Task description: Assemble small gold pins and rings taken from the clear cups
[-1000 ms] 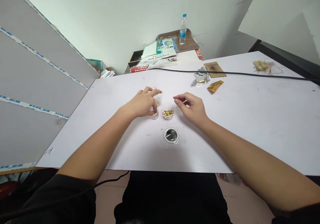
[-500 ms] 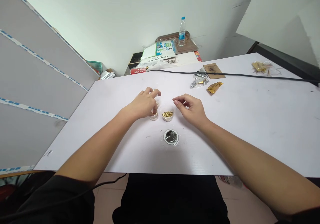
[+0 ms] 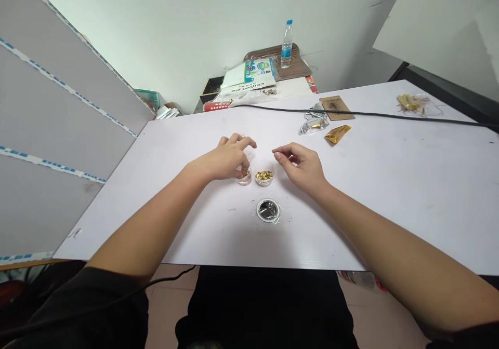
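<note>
My left hand (image 3: 230, 158) is over the left small clear cup (image 3: 245, 182), which contains small pieces. Its thumb and index finger dip close together at that cup, while the other fingers stretch out; anything between the tips is hidden. Just to the right stands a second clear cup (image 3: 264, 182) with small gold-coloured metal pieces (image 3: 264, 174). Right of this cup, my right hand (image 3: 303, 166) hovers with thumb and fingertips pinched; whatever they hold is too small to make out. Nearer me, a round dark disc with a white rim (image 3: 268, 211) lies under clear film on the table.
A black cable (image 3: 280, 111) crosses the back of the white table (image 3: 390, 193). Behind the right hand lie a gold packet (image 3: 337, 134), silver foil packaging (image 3: 314, 125) and a brown card (image 3: 337, 108). A plastic bag with gold pieces (image 3: 415, 105) sits far right. A water bottle (image 3: 286, 45) stands beyond.
The whole view has shifted slightly. Both hands keep nearly the same pose beside the cups, with the left thumb and index finger still at the left cup.
</note>
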Demonstrator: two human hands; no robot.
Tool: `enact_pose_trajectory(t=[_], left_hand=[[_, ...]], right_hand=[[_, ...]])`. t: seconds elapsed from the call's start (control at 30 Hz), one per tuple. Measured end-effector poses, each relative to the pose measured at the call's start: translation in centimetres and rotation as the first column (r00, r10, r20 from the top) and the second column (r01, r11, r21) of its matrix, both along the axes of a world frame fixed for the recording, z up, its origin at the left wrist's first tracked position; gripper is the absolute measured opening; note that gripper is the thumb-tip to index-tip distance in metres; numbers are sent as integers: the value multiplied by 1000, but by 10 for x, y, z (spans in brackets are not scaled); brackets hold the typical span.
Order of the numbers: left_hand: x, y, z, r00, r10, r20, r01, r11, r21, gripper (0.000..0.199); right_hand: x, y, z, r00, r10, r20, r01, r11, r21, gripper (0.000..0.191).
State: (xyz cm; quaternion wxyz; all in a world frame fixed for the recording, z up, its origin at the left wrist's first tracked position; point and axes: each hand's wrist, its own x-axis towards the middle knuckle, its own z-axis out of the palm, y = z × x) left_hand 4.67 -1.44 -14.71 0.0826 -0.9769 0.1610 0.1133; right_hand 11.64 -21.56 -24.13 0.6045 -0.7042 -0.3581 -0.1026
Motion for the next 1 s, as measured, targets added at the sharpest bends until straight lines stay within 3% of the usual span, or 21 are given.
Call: enact_pose_trajectory(t=[0.4, 0.57, 0.67, 0.8, 1.0], left_hand=[[-11, 21, 12, 1000, -8, 17, 11, 985, -170, 10], [2, 32, 18, 976, 66, 206, 10, 938, -345, 21], [16, 30, 18, 966, 138, 218, -76, 960, -269, 20], [37, 20, 16, 981, 167, 99, -161, 985, -68, 17], [57, 13, 7, 997, 80, 0, -79, 989, 127, 19]], right_hand=[[-1, 1, 1, 1000, -4, -13, 3, 998, -60, 21], [-1, 1, 1, 1000, -1, -16, 0, 998, -56, 21], [0, 0, 1, 1000, 7, -10, -8, 999, -53, 21], [1, 1, 0, 1000, 22, 13, -22, 999, -42, 22], [1, 1, 0, 1000, 25, 8, -25, 998, -52, 21]])
